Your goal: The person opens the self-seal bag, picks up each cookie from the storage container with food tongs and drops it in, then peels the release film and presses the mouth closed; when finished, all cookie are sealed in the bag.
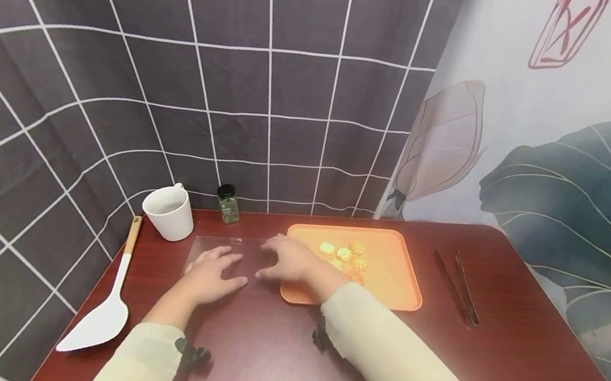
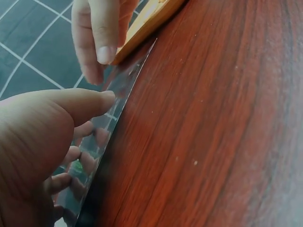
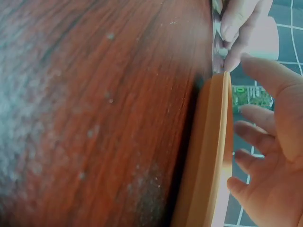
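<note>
A clear sheet [image 1: 251, 258] lies flat near the back edge of the bench [image 1: 257, 362], its long axis running roughly along that edge. It is directly below and ahead of the hands: the left hand [image 1: 211, 281] over its left part, nearer to it; the right hand [image 1: 290, 261] by its right end, at the left rim of the orange tray [image 1: 395, 262]. Both hands are ungrasping, fingers loosely spread; contact with the sheet cannot be confirmed. Piped cookies [image 1: 345, 253] sit on the tray. Behind stands a black-capped green jar [image 1: 229, 207], its label illegible; red seal-style characters [image 1: 581, 2], undeciphered, mark the hanging.
</note>
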`<action>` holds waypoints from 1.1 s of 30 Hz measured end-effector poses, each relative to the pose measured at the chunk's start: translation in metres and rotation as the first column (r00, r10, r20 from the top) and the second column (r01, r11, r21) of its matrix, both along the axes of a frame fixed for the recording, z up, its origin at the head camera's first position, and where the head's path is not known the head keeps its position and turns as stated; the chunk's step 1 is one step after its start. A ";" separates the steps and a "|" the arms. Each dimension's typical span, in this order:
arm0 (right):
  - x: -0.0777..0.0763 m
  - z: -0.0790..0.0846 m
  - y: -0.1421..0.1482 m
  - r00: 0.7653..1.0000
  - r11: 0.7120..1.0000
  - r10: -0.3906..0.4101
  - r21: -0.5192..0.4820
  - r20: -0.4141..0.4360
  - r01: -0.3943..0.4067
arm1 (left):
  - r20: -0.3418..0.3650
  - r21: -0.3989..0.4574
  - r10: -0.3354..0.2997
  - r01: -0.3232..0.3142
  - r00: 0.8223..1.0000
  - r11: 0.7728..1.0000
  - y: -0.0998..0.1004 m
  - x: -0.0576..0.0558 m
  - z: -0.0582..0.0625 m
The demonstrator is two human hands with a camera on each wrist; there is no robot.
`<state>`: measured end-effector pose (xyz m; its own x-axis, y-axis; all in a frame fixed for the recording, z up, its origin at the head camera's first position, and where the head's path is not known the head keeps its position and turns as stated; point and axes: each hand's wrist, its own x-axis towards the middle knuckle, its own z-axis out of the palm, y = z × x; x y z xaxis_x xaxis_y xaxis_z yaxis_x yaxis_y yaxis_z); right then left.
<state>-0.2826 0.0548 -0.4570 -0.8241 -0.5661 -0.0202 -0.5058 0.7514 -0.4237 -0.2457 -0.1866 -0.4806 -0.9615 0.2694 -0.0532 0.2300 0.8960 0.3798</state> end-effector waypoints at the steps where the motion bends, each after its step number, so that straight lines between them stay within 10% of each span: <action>1: 0.000 0.000 0.000 1.000 1.000 0.000 0.010 0.009 0.000 | -0.002 0.000 0.003 -0.003 1.000 1.000 0.000 0.000 0.000; 33: 0.000 -0.007 -0.003 1.000 0.995 0.007 0.104 0.005 -0.007 | -0.026 0.043 0.028 -0.027 0.999 0.999 0.013 -0.007 -0.007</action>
<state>-0.2828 0.0514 -0.4635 -0.8199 -0.5664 -0.0830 -0.5095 0.7881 -0.3454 -0.2527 -0.1736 -0.4879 -0.9695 0.2445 -0.0161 0.2164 0.8850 0.4122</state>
